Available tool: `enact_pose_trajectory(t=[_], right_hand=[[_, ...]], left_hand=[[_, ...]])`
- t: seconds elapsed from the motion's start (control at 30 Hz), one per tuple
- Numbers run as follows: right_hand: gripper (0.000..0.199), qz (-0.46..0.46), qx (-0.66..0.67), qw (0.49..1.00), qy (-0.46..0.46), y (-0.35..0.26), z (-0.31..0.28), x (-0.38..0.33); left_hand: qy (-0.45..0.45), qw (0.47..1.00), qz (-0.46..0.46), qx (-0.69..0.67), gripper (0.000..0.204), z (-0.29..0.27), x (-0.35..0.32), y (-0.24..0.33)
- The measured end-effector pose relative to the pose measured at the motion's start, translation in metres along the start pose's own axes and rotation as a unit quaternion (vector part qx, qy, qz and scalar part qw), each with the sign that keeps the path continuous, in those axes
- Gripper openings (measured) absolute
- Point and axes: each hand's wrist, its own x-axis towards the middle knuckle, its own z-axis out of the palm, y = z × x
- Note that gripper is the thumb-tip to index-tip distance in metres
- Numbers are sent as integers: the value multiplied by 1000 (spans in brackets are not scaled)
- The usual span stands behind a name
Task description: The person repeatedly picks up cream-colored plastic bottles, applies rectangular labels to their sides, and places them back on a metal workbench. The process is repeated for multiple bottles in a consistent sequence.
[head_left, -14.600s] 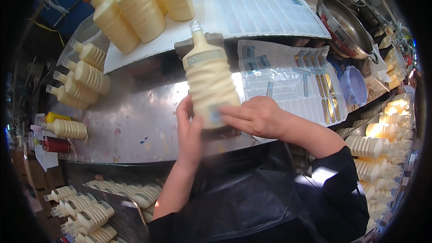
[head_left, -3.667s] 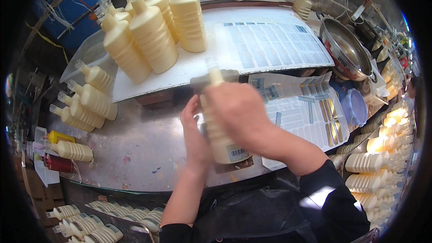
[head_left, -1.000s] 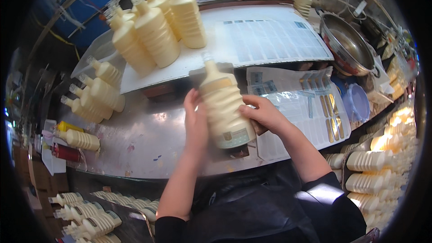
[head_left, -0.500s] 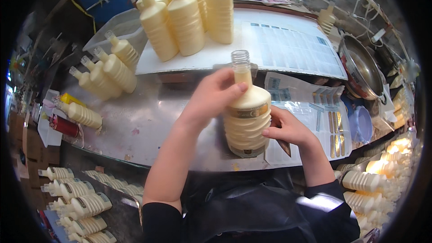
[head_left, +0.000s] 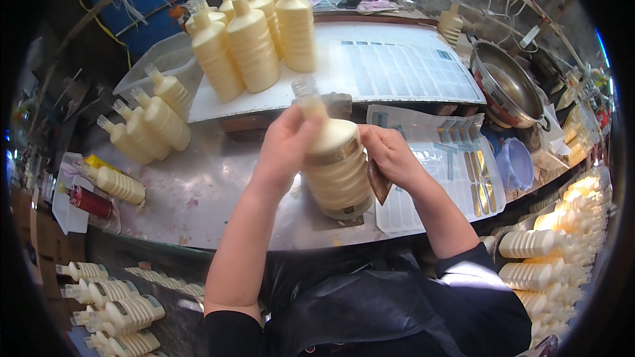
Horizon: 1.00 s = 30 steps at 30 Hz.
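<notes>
A ribbed cream-coloured bottle (head_left: 336,182) with a clear threaded neck stands slightly tilted on the metal tabletop in front of me. My left hand (head_left: 286,149) is closed round its neck and shoulder. Dark and gold label bands run round the bottle's upper body and near its base. Against the upper band's right side, my right hand (head_left: 391,157) presses its fingertips. That same hand grips a flat brown pointed tool (head_left: 379,184), like a scraper, which points down beside the bottle. Just right of it lies a label sheet (head_left: 430,192) with gold strips.
Several cream bottles (head_left: 251,53) stand on a white board (head_left: 324,82) behind, beside another label sheet (head_left: 400,69). More bottles lean at left (head_left: 162,116). A metal pan (head_left: 506,86) and a lilac bowl (head_left: 516,164) sit at right. Bottles lie stacked low on both sides.
My right hand has moved up from the bottle's middle to the upper label band. The bottle tilts a little more to the left; my left hand still holds its neck.
</notes>
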Motion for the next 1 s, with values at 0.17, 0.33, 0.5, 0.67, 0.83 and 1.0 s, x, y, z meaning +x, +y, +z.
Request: enact_pose_trajectory(t=[0.17,0.33,0.5,0.67,0.83,1.0], right_hand=[[37,-2,-24,999,-32,-5,3,4],[45,17,26,993,-112,5,0,13],[44,-39,83,983,-161,-9,27,24],[37,-19,105,969,-225,-13,52,47],[34,-9,110,961,-254,-11,69,62],[31,28,112,962,-247,2,77,73]], left_hand=[[12,1000,5,-5,32,-5,-10,3],[109,941,215,237,30,1,-42,8],[186,864,298,360,33,-4,-111,38],[398,828,215,331,32,-31,-227,52],[614,680,214,339,28,-53,-337,66],[789,365,3,495,35,-74,-421,97]])
